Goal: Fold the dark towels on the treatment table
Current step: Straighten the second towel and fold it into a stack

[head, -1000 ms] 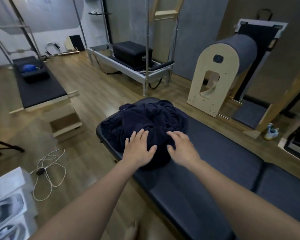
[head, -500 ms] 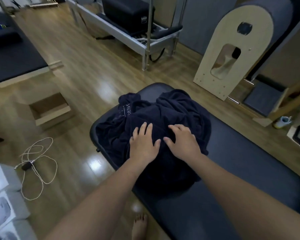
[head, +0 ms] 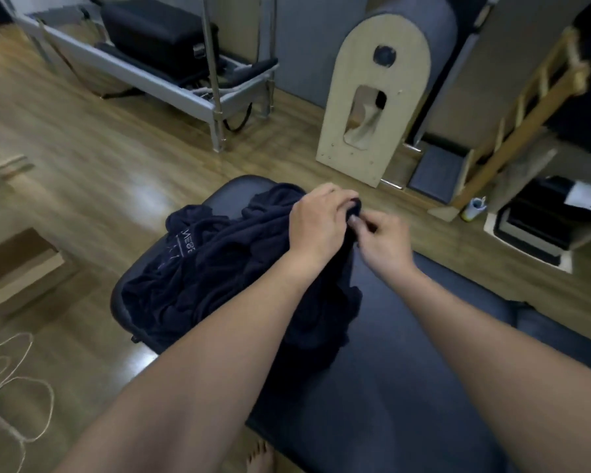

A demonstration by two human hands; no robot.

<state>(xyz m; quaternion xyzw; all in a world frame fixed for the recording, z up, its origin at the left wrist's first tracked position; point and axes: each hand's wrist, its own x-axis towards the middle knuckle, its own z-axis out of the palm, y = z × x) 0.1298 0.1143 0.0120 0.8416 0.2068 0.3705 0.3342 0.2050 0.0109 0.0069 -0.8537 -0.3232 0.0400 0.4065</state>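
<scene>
At the left end of the counter (head: 406, 370) the dark towels (head: 219, 268) lie in one crumpled heap. None is folded yet, and a pale printed label faces up near the heap's left side. Your left hand (head: 318, 223) is on the far right edge of the heap, its fingers (head: 338, 196) curled over a raised bit of cloth and gripping it. Your right hand (head: 386, 244) is just beside it with the thumb and curled fingers closing on the same bit. It looks like a pinch, though motion blur makes that hard to confirm.

I judge you are at the first step, finding an edge or corner so you can free one towel from the pile. Next, slide your hands apart along that hem until each holds a corner, then lift the towel clear. Lay it flat on the bare padding to your right, and only then start folding.
</scene>
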